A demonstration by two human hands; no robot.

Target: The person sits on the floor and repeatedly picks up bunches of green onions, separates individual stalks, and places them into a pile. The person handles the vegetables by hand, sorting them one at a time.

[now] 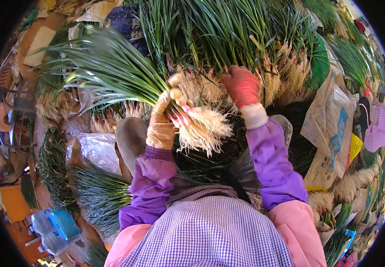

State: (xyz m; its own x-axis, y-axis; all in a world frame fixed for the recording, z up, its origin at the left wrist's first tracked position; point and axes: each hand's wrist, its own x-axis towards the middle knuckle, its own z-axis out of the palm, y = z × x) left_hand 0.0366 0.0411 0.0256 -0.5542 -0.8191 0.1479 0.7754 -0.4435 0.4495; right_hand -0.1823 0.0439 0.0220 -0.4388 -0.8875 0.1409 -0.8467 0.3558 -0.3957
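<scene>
My left hand [162, 123], in a tan work glove, is shut around a bunch of green garlic plants [129, 73]. Their long leaves spread to the upper left, and pink stem bases with pale, stringy roots [209, 130] hang out to the right. In a red glove with a white cuff, my right hand [241, 85] is at the stem bases of a large heap of the same plants [212, 30] ahead of me. Its fingertips are partly hidden and blurred, so I cannot tell whether they pinch a stem.
Another bundle of green plants [100, 195] lies by my left elbow, near a sheet of clear plastic [95, 150]. Printed woven sacks [332, 123] lie at right. Clear plastic jugs [54, 242] and a blue container [65, 223] stand at lower left.
</scene>
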